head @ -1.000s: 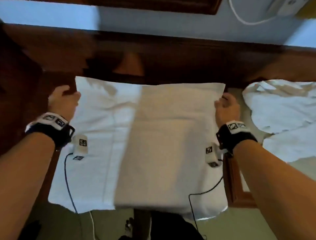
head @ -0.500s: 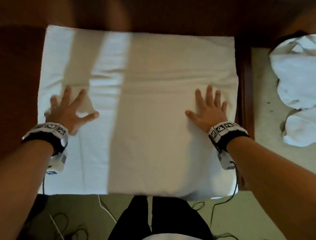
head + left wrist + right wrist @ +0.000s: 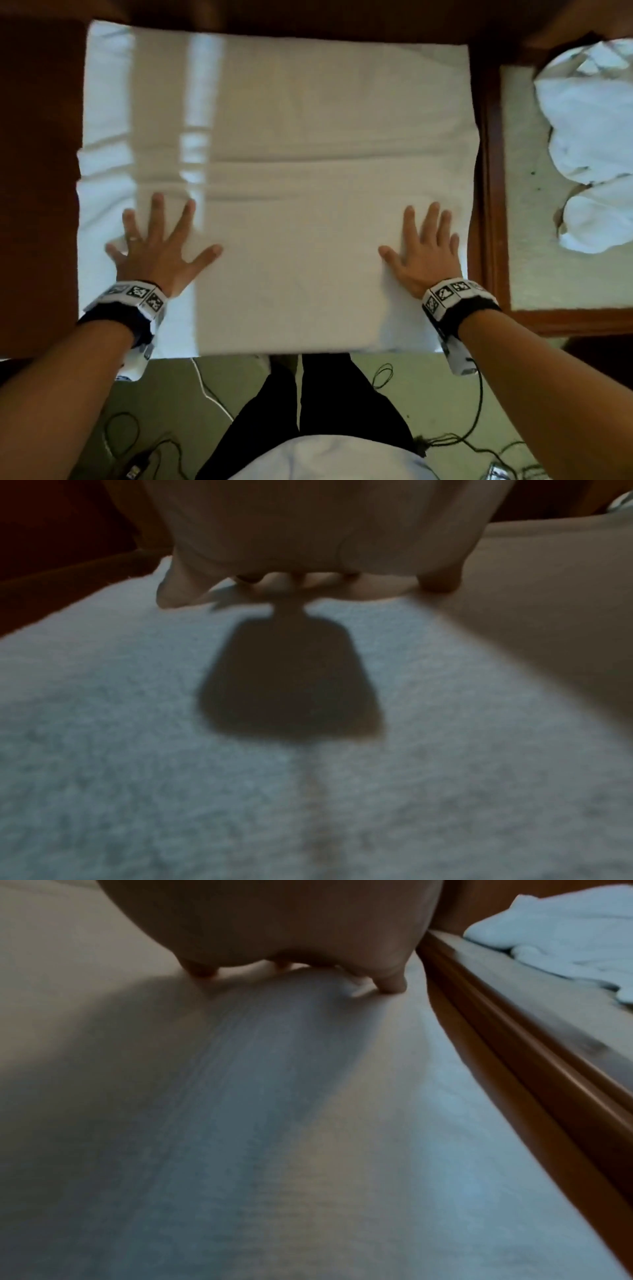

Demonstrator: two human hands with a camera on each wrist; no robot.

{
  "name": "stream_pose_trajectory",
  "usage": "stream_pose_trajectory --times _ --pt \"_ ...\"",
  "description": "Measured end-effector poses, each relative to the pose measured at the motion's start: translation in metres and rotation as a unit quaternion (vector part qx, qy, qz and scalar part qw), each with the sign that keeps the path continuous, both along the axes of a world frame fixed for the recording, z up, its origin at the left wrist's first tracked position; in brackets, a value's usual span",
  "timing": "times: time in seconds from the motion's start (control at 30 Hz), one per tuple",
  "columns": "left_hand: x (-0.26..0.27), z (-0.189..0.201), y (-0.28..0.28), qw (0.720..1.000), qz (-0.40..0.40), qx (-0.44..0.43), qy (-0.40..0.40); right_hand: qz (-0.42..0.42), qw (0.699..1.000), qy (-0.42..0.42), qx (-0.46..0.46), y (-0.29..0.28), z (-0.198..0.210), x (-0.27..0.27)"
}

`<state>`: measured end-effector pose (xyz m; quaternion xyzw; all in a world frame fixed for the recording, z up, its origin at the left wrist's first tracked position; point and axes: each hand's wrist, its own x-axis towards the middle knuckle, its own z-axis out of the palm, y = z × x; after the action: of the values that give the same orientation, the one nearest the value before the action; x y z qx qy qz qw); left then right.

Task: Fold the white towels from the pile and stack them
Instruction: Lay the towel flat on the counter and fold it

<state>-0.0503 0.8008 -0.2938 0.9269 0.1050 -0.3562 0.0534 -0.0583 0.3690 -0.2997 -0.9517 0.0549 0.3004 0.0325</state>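
Observation:
A white towel (image 3: 291, 154) lies spread flat on a dark wooden table (image 3: 37, 171), its near edge at the table's front. My left hand (image 3: 161, 246) presses flat on the towel's left part, fingers spread wide. My right hand (image 3: 421, 253) lies flat on its right part, fingers straight and close together. In the left wrist view the left hand (image 3: 308, 561) rests on the towel (image 3: 308, 777). In the right wrist view the right hand (image 3: 291, 947) presses the towel (image 3: 274, 1123). A pile of crumpled white towels (image 3: 589, 144) sits on the side table at the right.
A wood-framed side table (image 3: 520, 240) with a pale top adjoins the right edge; its rail (image 3: 531, 1056) runs beside my right hand. Below the table's front are my legs (image 3: 318, 411) and loose cables (image 3: 383, 373) on the floor.
Both hands let go of the towel's far corners and came down flat on it. Since half a second ago they have slid slightly toward me, smoothing the cloth.

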Motion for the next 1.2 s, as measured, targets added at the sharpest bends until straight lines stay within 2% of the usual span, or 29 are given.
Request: stream_pose_trajectory --times 0.17,0.23,0.3,0.4,0.47,0.53,0.6,0.8,0.9,1.0,1.07,1.13,1.2 --pt "0.080 -0.006 0.006 1.000 -0.021 -0.008 -0.010 -0.002 1.000 -0.025 0.017 -0.002 -0.008 0.079" --pt "0.096 -0.003 0.007 0.999 -0.026 -0.017 -0.014 -0.014 0.999 -0.021 0.025 0.002 -0.005 0.099" --pt "0.089 0.001 0.005 0.999 -0.024 -0.029 -0.023 -0.015 0.999 -0.028 0.019 0.008 0.000 0.096" --pt "0.040 0.005 0.001 0.999 -0.012 -0.035 -0.018 -0.007 0.999 -0.034 0.008 0.015 0.008 0.045" --pt "-0.003 0.006 -0.003 0.999 0.002 -0.037 0.003 -0.017 0.999 0.009 0.026 0.015 0.010 -0.002" --pt "-0.024 0.002 -0.002 0.999 0.012 -0.028 0.010 -0.012 0.999 0.040 0.026 0.011 0.008 -0.030" --pt "-0.015 -0.001 -0.001 1.000 0.011 -0.018 0.018 -0.001 0.999 0.035 0.012 0.008 0.005 -0.029" --pt "0.056 -0.008 0.004 1.000 -0.010 -0.005 0.004 -0.005 0.999 -0.031 0.006 0.012 -0.009 0.026" --pt "0.064 -0.006 0.006 1.000 -0.008 -0.019 -0.014 -0.007 1.000 -0.025 0.006 0.012 -0.005 0.044" --pt "0.025 -0.004 0.004 0.996 0.004 -0.040 -0.082 0.032 0.997 -0.072 -0.003 0.021 0.004 0.027" --pt "-0.024 -0.005 0.001 0.991 -0.028 -0.043 -0.120 0.077 0.993 -0.085 0.008 0.030 0.007 -0.009" --pt "-0.073 -0.015 -0.001 0.991 -0.078 -0.030 -0.106 0.096 0.994 -0.044 0.011 0.034 0.004 -0.048" --pt "-0.103 -0.028 0.001 0.991 -0.096 -0.009 -0.093 0.082 0.996 -0.029 0.016 0.033 -0.003 -0.072"
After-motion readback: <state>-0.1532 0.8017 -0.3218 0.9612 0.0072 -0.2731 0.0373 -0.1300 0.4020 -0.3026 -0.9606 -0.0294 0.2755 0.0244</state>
